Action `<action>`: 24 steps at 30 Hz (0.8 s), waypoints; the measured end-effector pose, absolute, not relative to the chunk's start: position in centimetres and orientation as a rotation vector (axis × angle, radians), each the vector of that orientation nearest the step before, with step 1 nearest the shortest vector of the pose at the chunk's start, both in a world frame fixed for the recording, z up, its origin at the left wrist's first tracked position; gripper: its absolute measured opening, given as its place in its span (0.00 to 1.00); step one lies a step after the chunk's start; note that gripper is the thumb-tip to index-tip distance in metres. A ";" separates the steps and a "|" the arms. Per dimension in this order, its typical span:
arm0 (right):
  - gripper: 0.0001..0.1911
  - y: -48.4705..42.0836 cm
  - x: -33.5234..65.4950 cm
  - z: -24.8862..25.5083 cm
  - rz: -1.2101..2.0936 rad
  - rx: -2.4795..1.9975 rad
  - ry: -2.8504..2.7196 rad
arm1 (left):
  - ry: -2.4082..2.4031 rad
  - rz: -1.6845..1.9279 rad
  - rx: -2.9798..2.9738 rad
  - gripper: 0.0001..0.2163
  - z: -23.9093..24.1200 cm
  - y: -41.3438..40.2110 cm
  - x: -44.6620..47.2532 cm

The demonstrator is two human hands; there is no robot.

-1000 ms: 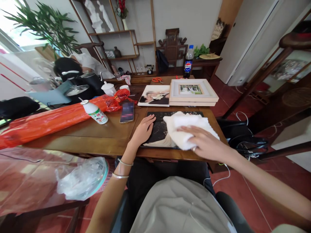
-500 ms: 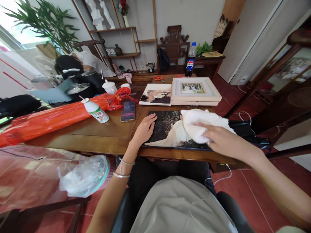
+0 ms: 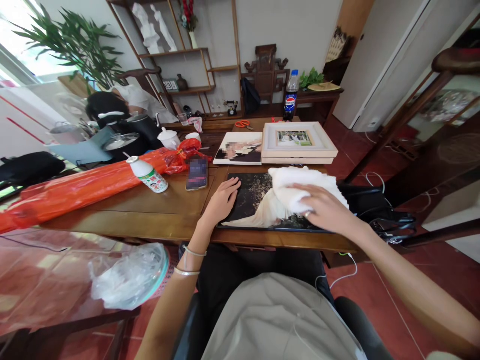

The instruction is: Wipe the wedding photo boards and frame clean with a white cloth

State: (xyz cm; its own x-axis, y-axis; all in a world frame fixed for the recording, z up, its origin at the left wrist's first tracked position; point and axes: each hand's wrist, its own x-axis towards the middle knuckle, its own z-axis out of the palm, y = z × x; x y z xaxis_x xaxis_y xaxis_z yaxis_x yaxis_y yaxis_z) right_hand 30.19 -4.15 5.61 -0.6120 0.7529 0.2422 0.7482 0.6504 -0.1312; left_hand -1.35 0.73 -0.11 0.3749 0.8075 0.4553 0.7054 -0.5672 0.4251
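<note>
Currently a white cloth (image 3: 300,187) is being pressed onto the dark photo print (image 3: 255,202) lying on the wooden surface (image 3: 165,210) by the right hand (image 3: 326,210), fingers curled over it, while the print's left edge is being pinned by the left hand (image 3: 222,200), fingers flat and spread

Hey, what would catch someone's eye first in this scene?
The right hand pressing a white cloth onto a dark photo panel at the table's near edge, left hand flat on the panel's left side. Left of that, a long orange plastic bag lies across the table.
</note>
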 end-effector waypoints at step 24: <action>0.21 -11.8 33.2 8.9 0.453 -1.544 -2.702 | 1.398 0.961 2.457 0.17 0.1 0.6 -1.1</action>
